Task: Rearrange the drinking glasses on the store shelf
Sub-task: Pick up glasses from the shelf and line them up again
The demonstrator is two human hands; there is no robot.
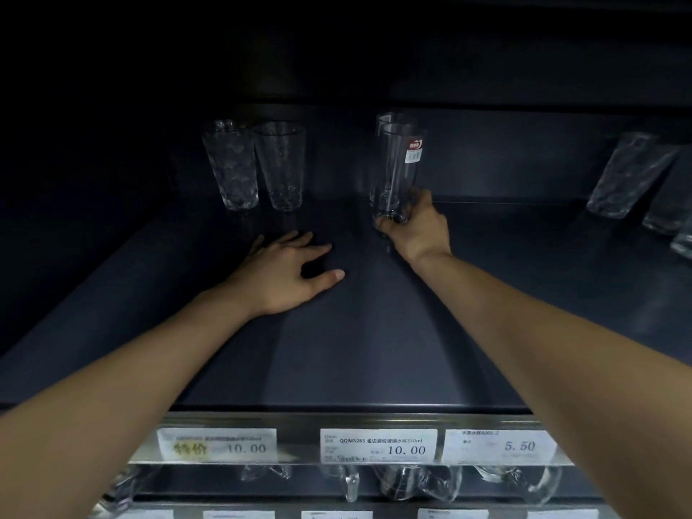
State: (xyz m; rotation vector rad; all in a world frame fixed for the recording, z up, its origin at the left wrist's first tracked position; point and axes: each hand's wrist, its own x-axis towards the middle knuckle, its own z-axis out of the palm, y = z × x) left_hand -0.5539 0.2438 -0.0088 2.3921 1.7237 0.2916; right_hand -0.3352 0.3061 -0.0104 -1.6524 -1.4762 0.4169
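While the left hand (pixel 288 273) lies flat, the right hand (pixel 413 228) grips a smooth cylindrical glass (pixel 398 170).

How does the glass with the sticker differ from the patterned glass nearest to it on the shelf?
The sticker glass is smooth and straight-sided; the patterned glass is textured and tapers toward its base. The sticker glass is gripped at its base by the right hand; the patterned glass stands untouched. Both are clear, empty and upright.
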